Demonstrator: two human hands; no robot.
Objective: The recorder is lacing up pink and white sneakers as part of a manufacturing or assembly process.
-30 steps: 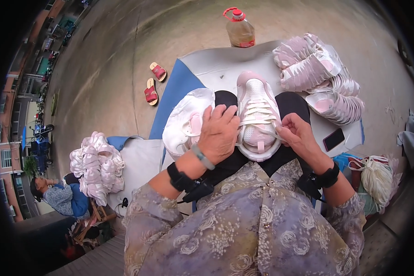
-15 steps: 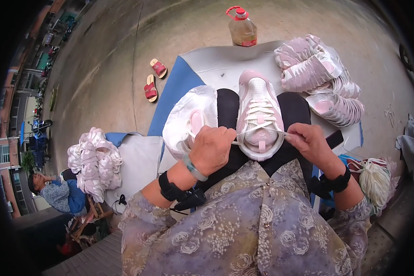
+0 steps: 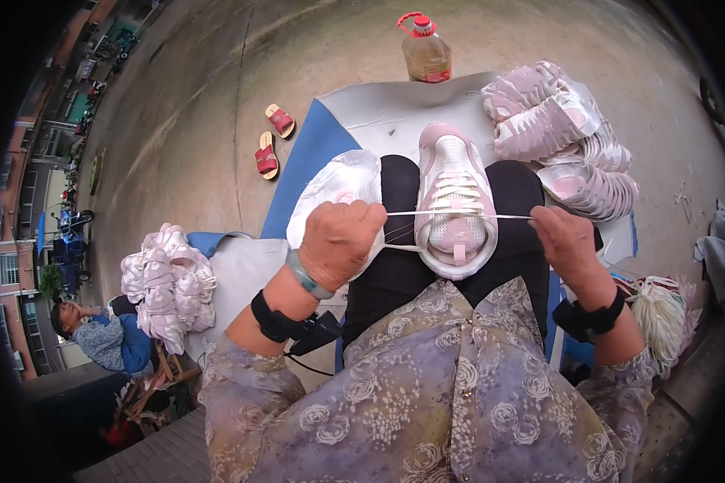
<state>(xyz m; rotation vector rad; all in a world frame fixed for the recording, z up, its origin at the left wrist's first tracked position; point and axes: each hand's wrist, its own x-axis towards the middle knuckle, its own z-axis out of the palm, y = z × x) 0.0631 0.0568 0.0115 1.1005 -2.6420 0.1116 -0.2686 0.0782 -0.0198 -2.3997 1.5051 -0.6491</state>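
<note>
A pink and white sneaker rests between my knees, its toe pointing away from me. White shoelace is threaded through its eyelets. My left hand and my right hand are both closed on the white shoelace, which is stretched taut across the tongue. A loose length of lace hangs from beside my left hand to the shoe's collar. Behind my left hand lies a white shoe upper with a pink patch, partly hidden.
Stacked pink and white uppers lie at the far right, and another pile at the left. A bundle of white laces hangs by my right elbow. An oil bottle, red sandals and a seated person are farther off.
Both hands have moved apart, the left to the left and up, the right to the right. The lace between them has lengthened and straightened above the tongue.
</note>
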